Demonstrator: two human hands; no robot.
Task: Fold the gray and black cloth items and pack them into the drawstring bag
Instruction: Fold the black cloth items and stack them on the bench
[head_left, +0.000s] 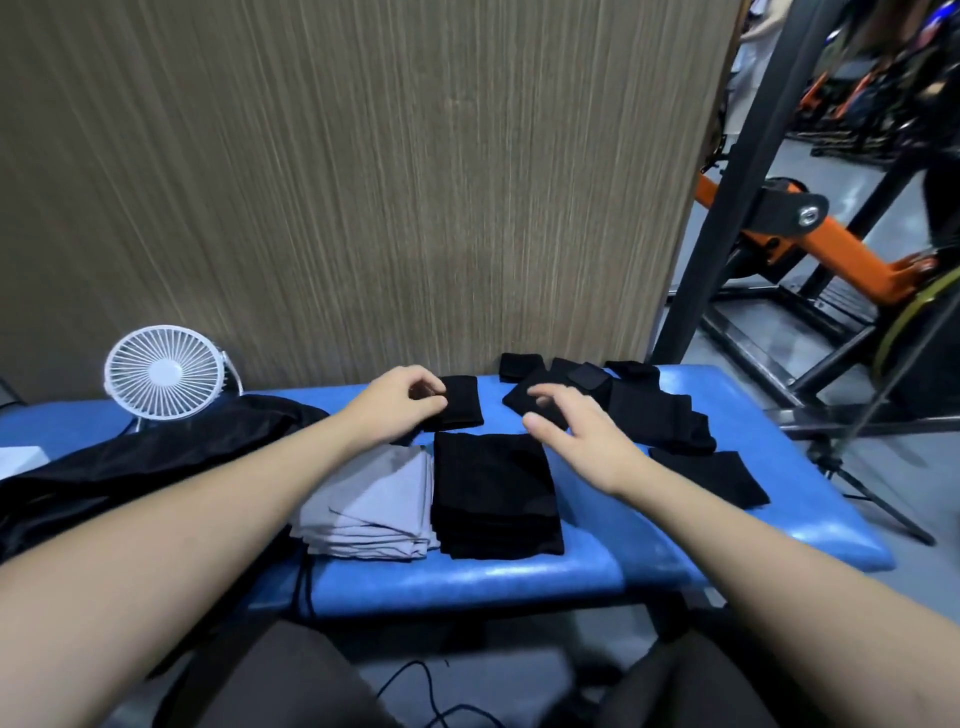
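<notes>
Pinching a small black cloth (457, 402) just ahead of the left hand (400, 397); right hand (576, 431) hovers loose-fingered, empty; soft, light, floppy, best taken by edges

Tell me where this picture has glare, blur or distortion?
Head view: glare streaks the blue padded bench along its front edge; the gym equipment at top right is blurred; the wide angle stretches the forearms; the black cloth stack shows little detail.
</notes>
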